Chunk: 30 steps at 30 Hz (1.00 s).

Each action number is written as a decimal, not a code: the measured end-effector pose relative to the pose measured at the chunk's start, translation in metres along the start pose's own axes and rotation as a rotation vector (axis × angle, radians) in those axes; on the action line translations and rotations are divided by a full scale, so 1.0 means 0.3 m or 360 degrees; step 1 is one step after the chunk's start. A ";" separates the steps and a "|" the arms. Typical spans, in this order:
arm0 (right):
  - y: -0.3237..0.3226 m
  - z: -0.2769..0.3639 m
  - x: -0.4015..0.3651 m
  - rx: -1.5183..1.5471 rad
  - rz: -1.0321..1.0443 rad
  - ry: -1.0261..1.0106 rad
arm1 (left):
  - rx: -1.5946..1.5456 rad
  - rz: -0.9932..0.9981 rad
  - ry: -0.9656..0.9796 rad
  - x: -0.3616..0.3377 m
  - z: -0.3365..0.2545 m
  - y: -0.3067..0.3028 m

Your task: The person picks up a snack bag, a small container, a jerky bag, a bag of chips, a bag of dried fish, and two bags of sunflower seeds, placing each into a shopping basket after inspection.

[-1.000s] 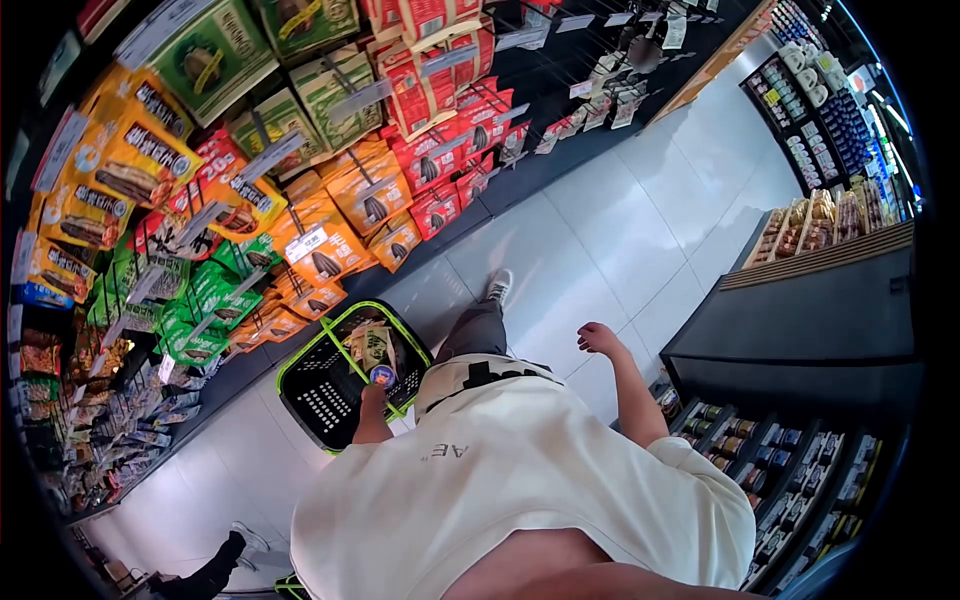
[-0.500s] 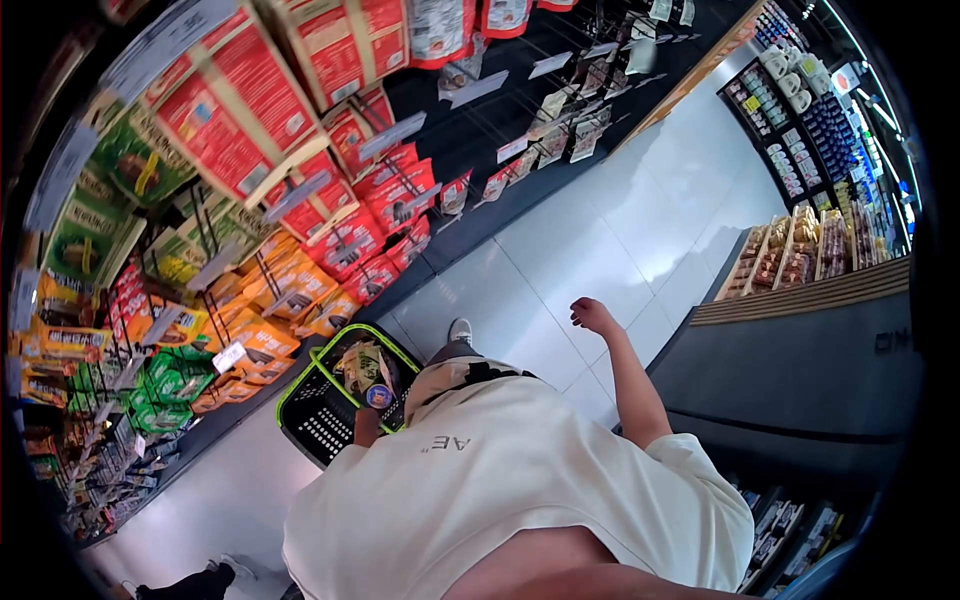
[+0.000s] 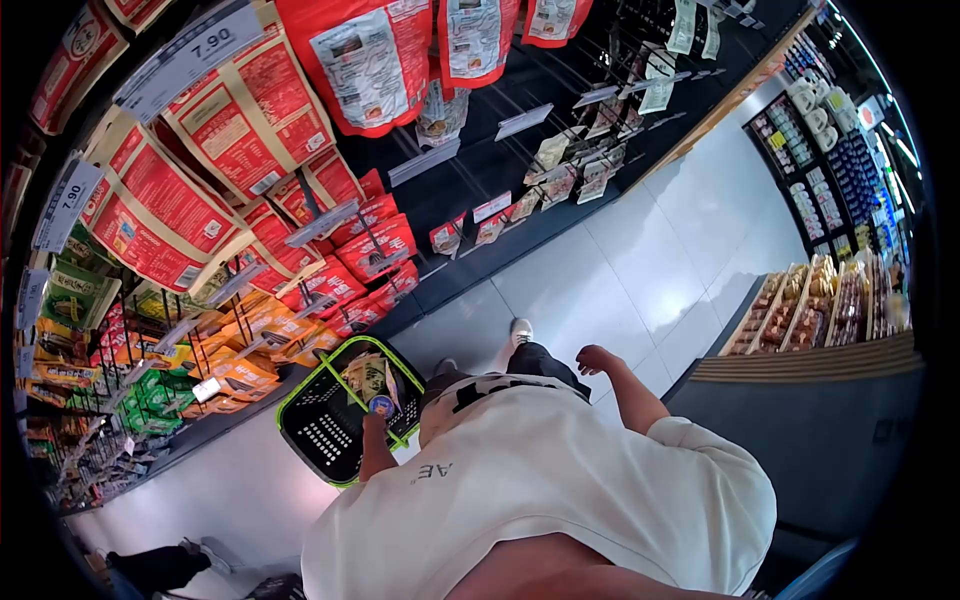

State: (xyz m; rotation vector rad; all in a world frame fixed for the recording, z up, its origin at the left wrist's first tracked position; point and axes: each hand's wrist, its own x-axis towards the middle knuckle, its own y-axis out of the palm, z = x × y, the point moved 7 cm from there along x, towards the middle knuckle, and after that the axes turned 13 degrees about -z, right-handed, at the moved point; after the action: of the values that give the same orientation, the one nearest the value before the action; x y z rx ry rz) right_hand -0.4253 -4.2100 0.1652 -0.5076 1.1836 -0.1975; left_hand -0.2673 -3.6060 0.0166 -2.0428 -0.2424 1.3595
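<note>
A black shopping basket with a bright green rim hangs at my left side. My left hand is closed on its green handle; part of the fingers is hidden. Inside lie a beige-and-green packet and a round item with a blue top. My right hand hangs out to the right over the floor, its fingers loosely bent and apart, with nothing in them.
Hanging snack packets, red, orange and green, line the rack on the left. Packaged food fills a slatted display on the right. Tiled floor runs between. Another person's dark-clothed leg shows at lower left.
I have moved forward along the aisle; a second shoe now shows in front. The red packets appear larger and closer. My right arm has swung lower, and the basket stays in my left hand.
</note>
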 end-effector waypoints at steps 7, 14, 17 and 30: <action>-0.444 0.208 0.160 -0.0136 -0.0283 -0.0571 | 0.1244 -0.0118 0.0900 0.083 -0.145 0.329; -0.670 0.116 0.255 -0.0172 -0.0270 -0.0531 | 0.0837 -0.0072 0.0750 -0.081 -0.231 0.445; -0.642 0.014 0.269 -0.0213 -0.0162 -0.0382 | 0.0114 -0.0505 0.0473 -0.174 -0.247 0.492; -0.511 -0.155 0.065 0.0016 -0.0172 -0.0318 | -0.0333 0.0113 0.0313 -0.517 -0.410 0.780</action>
State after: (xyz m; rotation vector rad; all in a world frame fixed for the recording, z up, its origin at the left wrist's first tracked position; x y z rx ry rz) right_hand -0.4432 -4.3641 0.2090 -0.5697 0.9613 -0.2399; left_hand -0.2749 -3.9124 0.0189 -2.3627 -0.2352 1.2062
